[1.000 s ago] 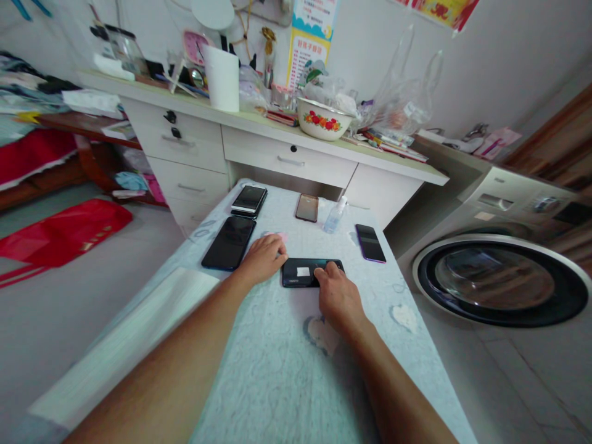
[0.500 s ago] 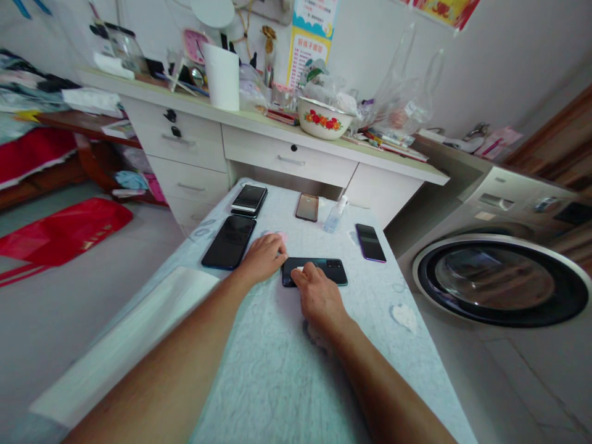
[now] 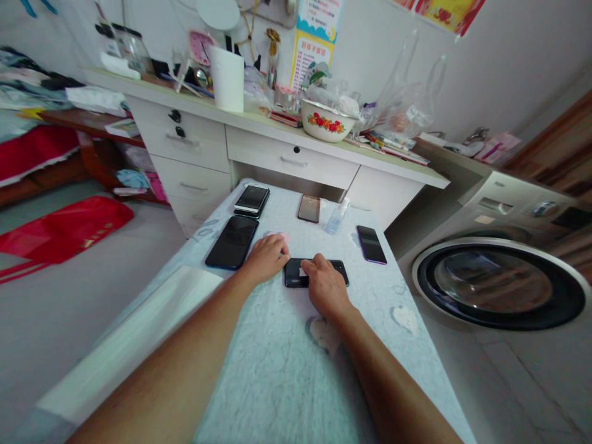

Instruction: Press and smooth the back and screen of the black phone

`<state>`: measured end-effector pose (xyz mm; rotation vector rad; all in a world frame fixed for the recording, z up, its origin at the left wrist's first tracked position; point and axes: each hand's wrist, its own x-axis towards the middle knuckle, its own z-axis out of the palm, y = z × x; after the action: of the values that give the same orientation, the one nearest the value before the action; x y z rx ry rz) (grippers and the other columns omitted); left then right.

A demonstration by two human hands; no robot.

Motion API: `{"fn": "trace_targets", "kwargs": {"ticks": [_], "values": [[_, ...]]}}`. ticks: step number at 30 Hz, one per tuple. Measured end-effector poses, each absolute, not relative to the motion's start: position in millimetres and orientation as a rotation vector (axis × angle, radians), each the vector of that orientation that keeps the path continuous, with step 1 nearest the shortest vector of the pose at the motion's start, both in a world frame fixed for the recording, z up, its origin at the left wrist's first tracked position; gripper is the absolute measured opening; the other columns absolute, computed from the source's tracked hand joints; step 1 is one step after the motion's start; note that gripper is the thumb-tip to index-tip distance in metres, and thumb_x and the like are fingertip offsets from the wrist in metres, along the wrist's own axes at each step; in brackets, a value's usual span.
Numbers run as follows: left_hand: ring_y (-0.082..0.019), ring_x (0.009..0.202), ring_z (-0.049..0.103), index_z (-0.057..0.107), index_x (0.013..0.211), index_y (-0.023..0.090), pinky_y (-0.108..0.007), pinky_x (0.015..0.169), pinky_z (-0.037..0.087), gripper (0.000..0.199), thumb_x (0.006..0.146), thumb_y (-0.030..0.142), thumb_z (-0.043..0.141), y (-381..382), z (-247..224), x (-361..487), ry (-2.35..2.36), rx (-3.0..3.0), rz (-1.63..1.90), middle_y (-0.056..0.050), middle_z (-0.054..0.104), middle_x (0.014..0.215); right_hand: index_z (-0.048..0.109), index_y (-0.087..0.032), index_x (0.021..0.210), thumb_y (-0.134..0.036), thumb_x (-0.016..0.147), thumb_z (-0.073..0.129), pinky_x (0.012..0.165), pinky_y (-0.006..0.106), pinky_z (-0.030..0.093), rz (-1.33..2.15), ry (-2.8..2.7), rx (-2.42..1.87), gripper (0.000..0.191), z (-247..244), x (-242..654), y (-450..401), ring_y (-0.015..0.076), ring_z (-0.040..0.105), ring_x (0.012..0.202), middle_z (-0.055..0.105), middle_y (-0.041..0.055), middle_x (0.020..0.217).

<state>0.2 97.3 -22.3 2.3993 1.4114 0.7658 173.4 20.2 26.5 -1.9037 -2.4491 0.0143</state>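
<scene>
A table (image 3: 268, 370) under pale blue patterned cloth fills the lower middle, with a washing machine (image 3: 499, 271) at right and a white desk (image 3: 259, 145) above. At centre, a dark phone (image 3: 292, 269) lies left to right beneath the right hand's (image 3: 327, 288) bunched fingers; the left hand (image 3: 265, 259) curls loosely at its left end, either grip unclear. A white patch (image 3: 302, 272) and "OPPO" mark its back.

Our right hand (image 3: 326, 287) has slid back toward the right end of the black phone (image 3: 292, 270), baring its lettering (image 3: 296, 281) and more of the white patch (image 3: 302, 272) we mostly covered half a second ago.
</scene>
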Motion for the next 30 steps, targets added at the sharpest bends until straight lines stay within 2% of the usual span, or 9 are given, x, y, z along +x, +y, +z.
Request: {"fn": "trace_targets", "kwargs": {"ticks": [11, 22, 30], "values": [[-0.024, 0.122, 0.047, 0.056, 0.084, 0.021, -0.043, 0.106, 0.035, 0.006, 0.082, 0.022, 0.05, 98, -21, 0, 1.423, 2.395, 0.745, -0.007, 0.059, 0.118, 0.057, -0.026, 0.11, -0.02, 0.097, 0.033, 0.067, 0.025, 0.033, 0.041, -2.577, -1.651, 0.028, 26, 163, 23, 0.0177, 0.049, 0.092, 0.053, 0.004, 0.102], [-0.024, 0.123, 0.046, 0.057, 0.083, 0.021, -0.043, 0.105, 0.035, 0.006, 0.08, 0.02, 0.051, 98, -22, 0, 1.424, 2.386, 0.762, -0.007, 0.059, 0.12, 0.057, -0.027, 0.107, -0.025, 0.099, 0.034, 0.059, 0.026, 0.027, 0.066, -2.647, -1.497, 0.025, 22, 162, 11, 0.017, 0.047, 0.083, 0.053, 0.0027, 0.097], [-0.024, 0.123, 0.046, 0.056, 0.083, 0.021, -0.041, 0.106, 0.035, 0.006, 0.081, 0.022, 0.051, 98, -23, -1, 1.402, 2.402, 0.778, -0.006, 0.059, 0.119, 0.06, -0.025, 0.101, -0.02, 0.097, 0.036, 0.067, 0.025, 0.033, 0.169, -2.656, -1.443, 0.025, 25, 167, -4, 0.0166, 0.047, 0.085, 0.055, 0.003, 0.094]]}}
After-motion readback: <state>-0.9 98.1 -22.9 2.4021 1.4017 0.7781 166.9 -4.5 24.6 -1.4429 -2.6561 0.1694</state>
